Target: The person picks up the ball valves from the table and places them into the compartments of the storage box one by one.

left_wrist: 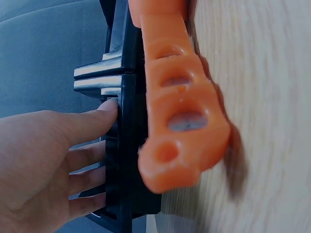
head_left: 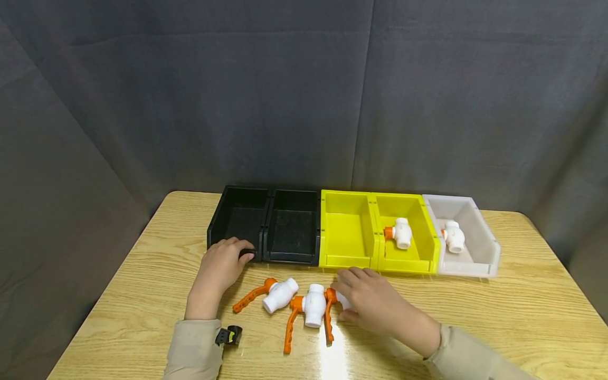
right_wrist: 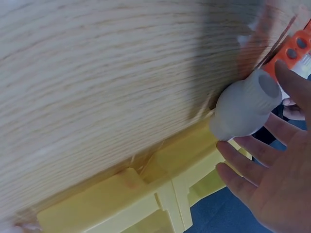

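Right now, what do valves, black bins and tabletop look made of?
Valve bodies: likely molded plastic, matte white, ribbed ends. Handles: probably smooth orange plastic; rounded hole edges. Black bins: apparently glossy hard plastic, bright edge highlights. Tabletop: wood or laminate, unclear; grain and glossy glare show.

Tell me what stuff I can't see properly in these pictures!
- Head view: the rightmost ball valve is partly hidden by the right hand.
- Head view: any tiny marks on the middle ball valve are too small to read.
- Left wrist view: the orange valve handle is cut off by the top edge.
- Right wrist view: the yellow bins are cut off by the bottom edge.
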`<state>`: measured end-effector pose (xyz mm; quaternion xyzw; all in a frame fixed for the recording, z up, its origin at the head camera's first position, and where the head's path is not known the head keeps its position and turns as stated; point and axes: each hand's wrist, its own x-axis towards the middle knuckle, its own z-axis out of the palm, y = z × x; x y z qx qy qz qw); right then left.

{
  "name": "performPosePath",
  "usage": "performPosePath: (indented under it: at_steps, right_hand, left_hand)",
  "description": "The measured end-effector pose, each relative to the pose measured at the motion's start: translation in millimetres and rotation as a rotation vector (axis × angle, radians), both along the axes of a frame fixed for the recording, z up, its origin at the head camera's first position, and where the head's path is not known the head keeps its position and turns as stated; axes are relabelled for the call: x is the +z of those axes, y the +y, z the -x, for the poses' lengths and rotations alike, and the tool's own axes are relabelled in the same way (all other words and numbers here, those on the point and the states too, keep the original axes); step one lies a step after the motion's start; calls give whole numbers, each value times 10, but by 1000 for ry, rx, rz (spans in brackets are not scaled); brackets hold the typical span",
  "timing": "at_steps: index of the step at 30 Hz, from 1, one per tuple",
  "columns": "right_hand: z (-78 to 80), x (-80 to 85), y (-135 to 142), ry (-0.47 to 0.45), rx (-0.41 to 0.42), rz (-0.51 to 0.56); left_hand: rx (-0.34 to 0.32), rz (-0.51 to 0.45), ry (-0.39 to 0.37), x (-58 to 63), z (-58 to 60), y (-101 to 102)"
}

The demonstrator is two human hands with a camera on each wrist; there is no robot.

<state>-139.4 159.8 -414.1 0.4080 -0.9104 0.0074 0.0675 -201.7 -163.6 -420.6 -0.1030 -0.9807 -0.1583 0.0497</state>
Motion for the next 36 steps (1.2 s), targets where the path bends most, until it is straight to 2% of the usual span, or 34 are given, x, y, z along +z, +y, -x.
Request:
performPosePath:
  at_steps: [11,27,36]
  right_hand:
    - [32,-44,-33,15,5,21]
    - [58,-83,-30,-29,13,14]
    - [67,-110,-12,-39,13,54]
  left_hand:
    - [3,-1,7,2,-25,-1]
    - [11,-3,3,-1,-24,5]
    - [10,-1,1,-4,-21,4]
